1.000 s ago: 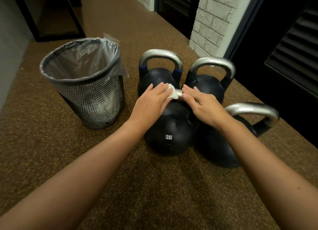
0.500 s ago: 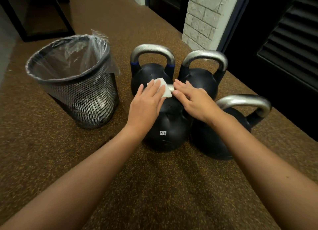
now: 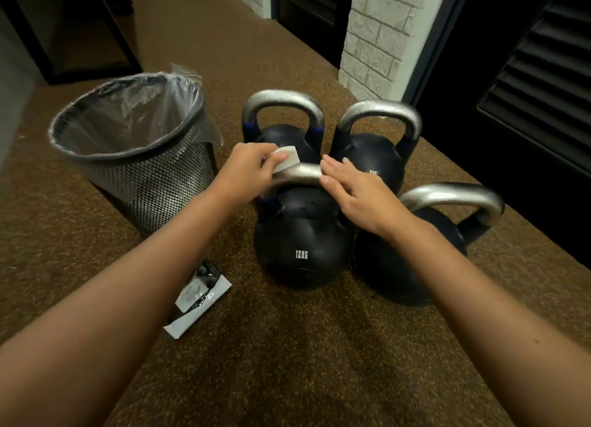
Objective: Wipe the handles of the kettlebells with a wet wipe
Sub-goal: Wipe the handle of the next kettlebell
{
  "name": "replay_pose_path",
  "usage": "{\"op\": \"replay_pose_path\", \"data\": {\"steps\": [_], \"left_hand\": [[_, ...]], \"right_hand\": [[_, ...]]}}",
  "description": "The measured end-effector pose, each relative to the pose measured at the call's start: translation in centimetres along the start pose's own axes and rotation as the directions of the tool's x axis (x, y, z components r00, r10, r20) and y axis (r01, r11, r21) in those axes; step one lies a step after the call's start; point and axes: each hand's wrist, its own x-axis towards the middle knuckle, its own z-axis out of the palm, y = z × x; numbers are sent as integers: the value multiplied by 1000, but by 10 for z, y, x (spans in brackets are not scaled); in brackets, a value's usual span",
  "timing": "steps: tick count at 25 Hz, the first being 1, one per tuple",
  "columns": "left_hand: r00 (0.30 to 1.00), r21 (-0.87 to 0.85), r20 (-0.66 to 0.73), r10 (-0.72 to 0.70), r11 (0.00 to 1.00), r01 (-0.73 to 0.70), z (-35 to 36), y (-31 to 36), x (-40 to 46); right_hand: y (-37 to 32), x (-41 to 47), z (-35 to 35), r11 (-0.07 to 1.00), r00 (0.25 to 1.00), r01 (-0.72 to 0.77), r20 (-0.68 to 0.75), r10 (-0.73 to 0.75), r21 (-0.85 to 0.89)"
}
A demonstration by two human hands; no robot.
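Now the left hand [image 3: 248, 171], fingers curled round the wet wipe [image 3: 285, 159], has slid it leftward along the handle [image 3: 303, 173] of the 12KG kettlebell [image 3: 302, 238], baring metal beside the flat, steadying right hand [image 3: 358, 190], so this handle looks nearly wiped.

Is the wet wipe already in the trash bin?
No, the left hand holds the wet wipe against the handle of the 12KG kettlebell, beside the trash bin.

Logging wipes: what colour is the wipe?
White wet wipe, held by the left hand; head view.
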Motion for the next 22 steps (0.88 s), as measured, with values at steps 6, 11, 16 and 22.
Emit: {"op": "replay_pose_path", "data": {"steps": [6,11,16,22], "left_hand": [[997,25,76,9,1000,-11,9,0,6],[986,67,89,-143,988,137,4,-14,7],[995,-23,86,-58,998,60,3,-2,4],[954,41,94,-285,959,282,4,-19,1]], "right_hand": [[-2,0,-2,1000,1000,-12,15,12,-5],[-3,0,-3,1000,1000,-12,18,12,-10],[-3,0,-2,1000,1000,-13,19,14,-7],[-6,-1,-3,999,999,-19,26,20,-36]]}}
